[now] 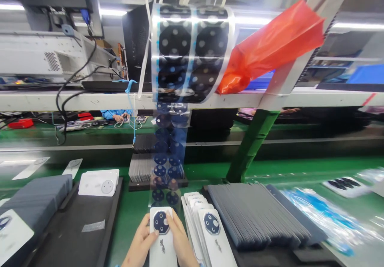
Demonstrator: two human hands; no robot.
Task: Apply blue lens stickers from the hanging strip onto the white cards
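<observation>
A white phone back cover (pixel 163 255) is held upright between my two hands at the bottom centre. My left hand (pixel 140 241) grips its left edge, thumb beside the dark round camera film (pixel 161 223). From the right side my right hand (pixel 181 241) holds the same cover, its thumb pressing on the film's upper right edge. Just right of it leans a row of similar white covers (pixel 220 243) with dark round camera patches. Behind my hands hangs a clear strip of dark round films (pixel 160 171), running down from a large roll (pixel 192 55).
Grey divider sheets (pixel 258 215) stand packed at the right, near blue-and-clear plastic film (pixel 324 215). A black tray (pixel 75 227) at left bears white covers (pixel 99 181). A white shelf beam (pixel 90 101) crosses above, with a green-wrapped post (pixel 255 143). Another person's hands (pixel 120 117) work beyond.
</observation>
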